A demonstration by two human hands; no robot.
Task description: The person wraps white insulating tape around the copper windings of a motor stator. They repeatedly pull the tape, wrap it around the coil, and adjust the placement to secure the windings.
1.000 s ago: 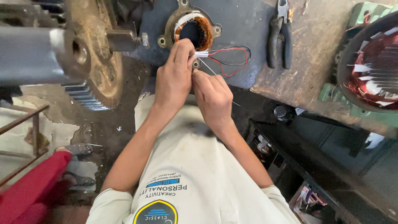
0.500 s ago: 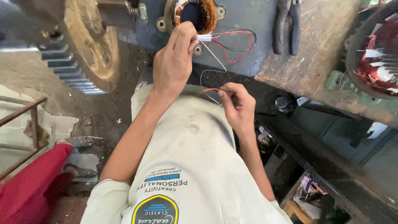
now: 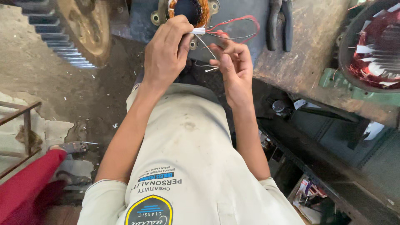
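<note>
A small motor stator [image 3: 189, 10] with copper winding lies at the top edge of a grimy workbench [image 3: 308, 62]. My left hand [image 3: 166, 50] is closed on a white sleeve [image 3: 199, 30] where lead wires leave the winding. My right hand [image 3: 233, 66] is just right of it and pinches a thin bare wire [image 3: 208, 50] that runs up to the sleeve. A red wire [image 3: 246, 25] loops from the sleeve over the bench behind my right fingers. My pale shirt fills the lower middle of the view.
Dark pliers [image 3: 279, 23] lie on the bench right of the small stator. A large stator [image 3: 375, 46] with red winding and white paper slips sits at far right. A big toothed gear [image 3: 79, 29] is top left. Red cloth [image 3: 25, 187] and a sandalled foot [image 3: 68, 148] are lower left.
My right hand drew back toward my body with the thin wire, then rose again close to the sleeve. My left hand stayed on the leads at the stator.
</note>
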